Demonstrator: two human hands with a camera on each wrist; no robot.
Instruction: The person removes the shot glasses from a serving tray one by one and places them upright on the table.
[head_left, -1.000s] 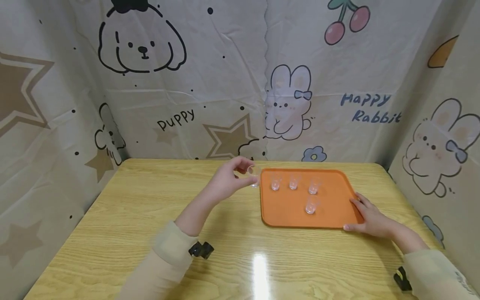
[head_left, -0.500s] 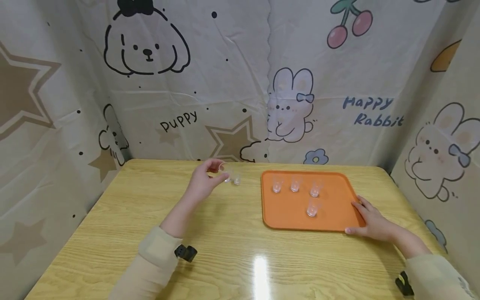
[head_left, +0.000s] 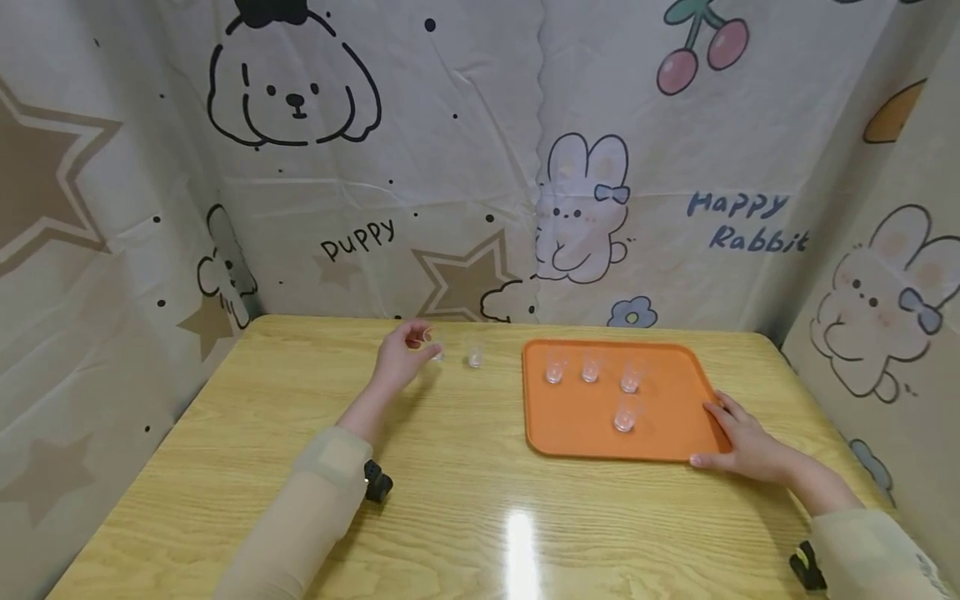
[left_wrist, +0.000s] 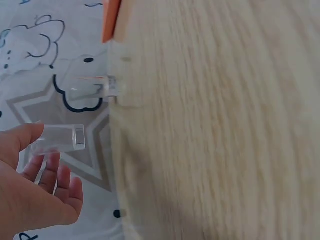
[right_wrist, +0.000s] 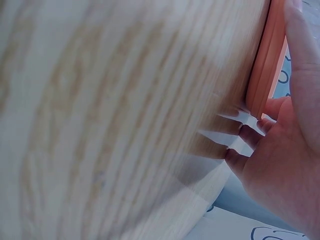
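Observation:
My left hand (head_left: 401, 358) pinches a small clear cup (left_wrist: 62, 137) between thumb and fingers, near the table's back edge. In the left wrist view the cup's thick base points toward the tabletop; whether it touches the wood I cannot tell. Just right of it a second clear cup (head_left: 475, 357) stands on the table. Several more stand on the orange tray (head_left: 577, 437): a back row, including one clear cup (head_left: 590, 371), and a single cup (head_left: 624, 419) in front. At the tray's near right corner my right hand (head_left: 753, 446) grips the rim, thumb on the front side and fingers along the right side.
The wooden table (head_left: 450, 500) ends against a patterned cloth (head_left: 465, 167) at the back, with more cloth at both sides. A bright light reflection (head_left: 521, 554) lies on the near tabletop.
My left hand has moved left from beside the tray with the cup still in its fingers. The standing cup beside it has come into clear view. My right hand stays on the tray.

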